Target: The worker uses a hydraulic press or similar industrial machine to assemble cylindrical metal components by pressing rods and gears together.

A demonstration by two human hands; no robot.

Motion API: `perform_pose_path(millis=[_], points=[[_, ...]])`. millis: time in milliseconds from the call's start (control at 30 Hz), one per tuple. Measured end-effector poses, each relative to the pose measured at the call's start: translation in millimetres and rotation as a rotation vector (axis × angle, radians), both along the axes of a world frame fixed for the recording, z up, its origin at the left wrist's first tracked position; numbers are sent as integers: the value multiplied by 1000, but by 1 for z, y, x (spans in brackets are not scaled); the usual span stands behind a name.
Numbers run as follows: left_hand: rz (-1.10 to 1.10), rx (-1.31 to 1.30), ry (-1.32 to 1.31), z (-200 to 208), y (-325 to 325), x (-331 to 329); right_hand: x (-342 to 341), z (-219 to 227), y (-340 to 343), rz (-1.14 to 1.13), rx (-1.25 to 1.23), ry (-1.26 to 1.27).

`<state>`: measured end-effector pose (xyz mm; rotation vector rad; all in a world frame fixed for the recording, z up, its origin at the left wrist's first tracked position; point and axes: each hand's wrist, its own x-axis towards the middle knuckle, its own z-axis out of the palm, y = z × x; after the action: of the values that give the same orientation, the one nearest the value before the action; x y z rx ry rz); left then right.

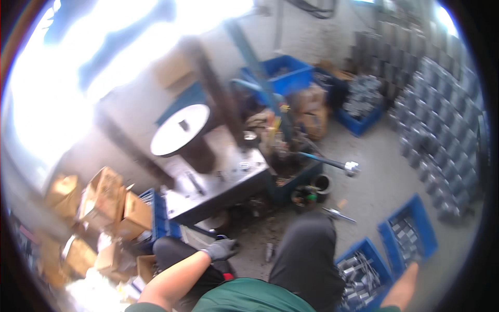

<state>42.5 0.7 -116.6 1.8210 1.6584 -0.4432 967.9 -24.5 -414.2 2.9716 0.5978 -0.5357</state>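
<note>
My left hand (222,249), in a grey glove, is over my left knee near the front of the machine table. Its fingers look curled, and a small pale and bluish bit shows at its upper edge. What it holds, if anything, I cannot make out. My right hand (412,257) reaches into the far blue bin (427,229) on the right. It blends with the small grey metal parts (404,233) there, and its fingers are blurred. A nearer blue bin (382,255) holds several metal pieces with rods (358,278).
Ahead stands a machine with a metal table (234,179) and round white disc (182,130). A long handle with a metal knob (352,168) juts right. Cardboard boxes (101,195) crowd the left. Stacked grey cylinders (442,119) line the right. A metal rod (340,216) lies on the floor.
</note>
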Motion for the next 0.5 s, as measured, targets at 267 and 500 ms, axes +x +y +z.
perform_pose_path(millis=[267, 500], points=[[-20, 13, -3, -33, -7, -18, 7, -8, 7, 42, 352, 52], [3, 289, -209, 3, -1, -14, -4, 18, 25, 389, 947, 344]])
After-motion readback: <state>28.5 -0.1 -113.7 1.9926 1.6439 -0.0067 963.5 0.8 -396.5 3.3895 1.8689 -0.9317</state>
